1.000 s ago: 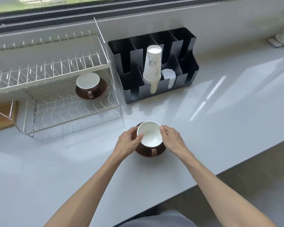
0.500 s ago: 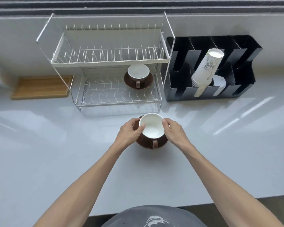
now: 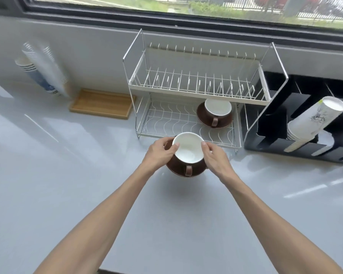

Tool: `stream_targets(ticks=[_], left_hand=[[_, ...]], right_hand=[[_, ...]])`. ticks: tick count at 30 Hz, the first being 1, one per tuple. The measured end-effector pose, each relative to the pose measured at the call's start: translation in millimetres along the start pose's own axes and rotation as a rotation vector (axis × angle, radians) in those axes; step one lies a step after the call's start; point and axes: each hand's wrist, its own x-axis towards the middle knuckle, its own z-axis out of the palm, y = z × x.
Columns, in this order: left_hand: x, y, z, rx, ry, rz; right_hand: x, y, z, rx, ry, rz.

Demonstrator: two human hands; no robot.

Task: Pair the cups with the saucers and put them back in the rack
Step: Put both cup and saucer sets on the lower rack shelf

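Both hands hold one cup-and-saucer pair just in front of the dish rack (image 3: 198,89). The left hand (image 3: 158,153) grips the left side of the brown saucer (image 3: 194,171), thumb tip on the rim of the cup (image 3: 188,148); the right hand (image 3: 214,158) closes on the right side in the same way, thumb on the opposite rim. The cup is brown outside, white inside, and sits in the saucer with its handle turned toward the person. Whether the saucer touches the desk (image 3: 67,175) or hangs just above it cannot be told.

A second cup (image 3: 217,108) rests on a second brown saucer (image 3: 224,121) at the right end of the rack's lower wire shelf, handle also facing forward. The upper shelf shows only its pegs.

Right of the rack stands a black slotted organiser (image 3: 275,119) with a leaning stack of white paper cups (image 3: 309,123). Left of the rack lies a shallow wooden tray (image 3: 101,103), and beyond it more stacked paper cups (image 3: 42,70), blurred. A window (image 3: 186,4) runs along the wall behind.
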Motion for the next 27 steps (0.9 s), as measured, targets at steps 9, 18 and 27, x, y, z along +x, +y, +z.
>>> stream_targets(ticks=[9,18,27], left_hand=[[60.4,24.7,-39.0,-0.081,0.064,0.006],[131.5,30.1,-49.9,-0.157,0.127,-0.012],[175.0,22.6,-47.8,-0.148,0.182,-0.132]], right_hand=[[64.0,-48.5,12.8,0.02,0.016,0.005],[131.5,-61.8,30.9,0.046,0.026,0.016],[180.5,-61.6,48.6,0.044,-0.023,0.111]])
